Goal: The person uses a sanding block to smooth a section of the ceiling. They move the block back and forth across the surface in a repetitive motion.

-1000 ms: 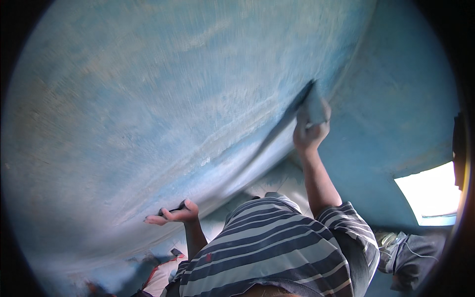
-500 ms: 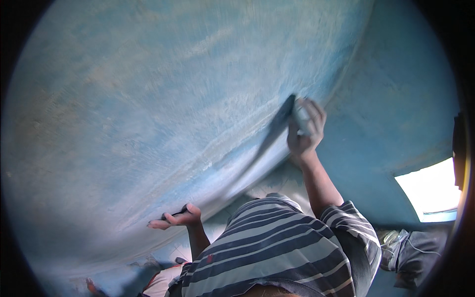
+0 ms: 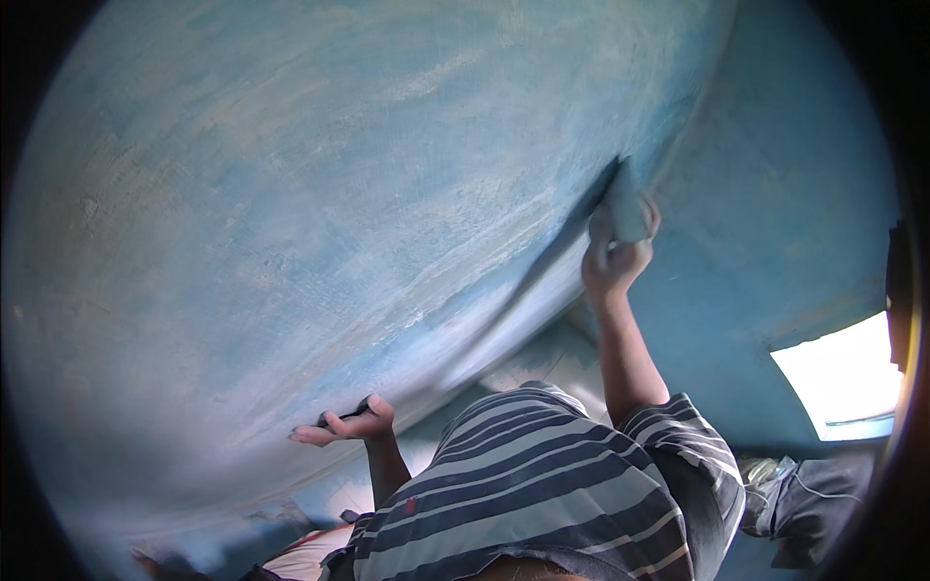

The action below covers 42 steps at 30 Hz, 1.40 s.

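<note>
My right hand (image 3: 618,257) is raised against the upper right part of a blue, patchy wall (image 3: 320,203). It is closed round a flat grey-green pad (image 3: 628,208), whose exact kind I cannot make out. Pad and fingers are slightly blurred. A long dark shadow runs down the wall from this hand. Lower and to the left, my left hand (image 3: 354,423) rests near the wall, fingers stretched out. A dark patch lies along its upper side, apparently its shadow; nothing is clearly held there.
A second blue wall (image 3: 765,223) meets the first at a corner on the right. It has a bright rectangular opening (image 3: 841,378). Grey cloth or bags (image 3: 809,494) lie below that. Another person's pale clothing (image 3: 310,557) shows at the lower left.
My right hand has moved up and a little to the right along the wall with the pad, and its shadow has shifted too. My left hand has stayed in place.
</note>
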Each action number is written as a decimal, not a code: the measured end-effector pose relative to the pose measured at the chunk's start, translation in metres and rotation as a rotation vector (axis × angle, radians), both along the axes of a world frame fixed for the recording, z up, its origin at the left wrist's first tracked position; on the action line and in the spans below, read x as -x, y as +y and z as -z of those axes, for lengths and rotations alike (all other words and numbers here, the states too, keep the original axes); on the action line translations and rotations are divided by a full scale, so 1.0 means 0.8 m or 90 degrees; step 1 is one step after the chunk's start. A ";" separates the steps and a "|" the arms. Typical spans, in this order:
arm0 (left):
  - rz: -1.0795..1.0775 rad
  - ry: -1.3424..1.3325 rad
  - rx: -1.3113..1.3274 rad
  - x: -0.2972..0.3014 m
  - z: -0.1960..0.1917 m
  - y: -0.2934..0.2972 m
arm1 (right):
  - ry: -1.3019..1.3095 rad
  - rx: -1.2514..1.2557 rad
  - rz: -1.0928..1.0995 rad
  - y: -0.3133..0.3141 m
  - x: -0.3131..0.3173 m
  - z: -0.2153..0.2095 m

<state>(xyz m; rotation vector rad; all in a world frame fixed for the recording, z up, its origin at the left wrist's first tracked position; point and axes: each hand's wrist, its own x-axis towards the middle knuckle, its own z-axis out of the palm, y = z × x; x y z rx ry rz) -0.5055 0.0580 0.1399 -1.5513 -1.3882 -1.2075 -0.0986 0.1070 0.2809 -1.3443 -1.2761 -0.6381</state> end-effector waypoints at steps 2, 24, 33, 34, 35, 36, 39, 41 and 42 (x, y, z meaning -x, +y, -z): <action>0.001 0.003 0.006 0.000 0.001 0.001 | -0.045 0.013 -0.060 -0.011 0.029 -0.011; 0.004 -0.007 0.021 0.004 0.010 -0.002 | -0.062 -0.046 -0.007 0.013 -0.004 0.012; 0.025 -0.032 0.007 0.002 0.017 0.001 | -0.053 0.001 -0.041 -0.004 0.013 0.011; 0.014 -0.026 0.009 0.002 0.015 0.000 | -0.078 -0.005 -0.024 0.000 0.004 0.016; 0.002 -0.020 0.012 0.003 0.014 -0.002 | -0.003 -0.001 -0.008 0.003 -0.002 0.020; 0.003 -0.021 0.015 0.002 0.013 -0.002 | 0.002 0.005 0.009 0.003 -0.006 0.017; 0.004 -0.020 0.018 0.001 0.011 -0.002 | 0.011 0.015 0.049 -0.003 -0.004 0.005; 0.007 -0.010 0.014 0.002 0.012 0.000 | -0.037 -0.009 -0.016 -0.004 0.013 0.001; 0.007 -0.009 0.016 0.002 0.011 0.000 | -0.060 -0.019 -0.049 -0.005 0.018 0.002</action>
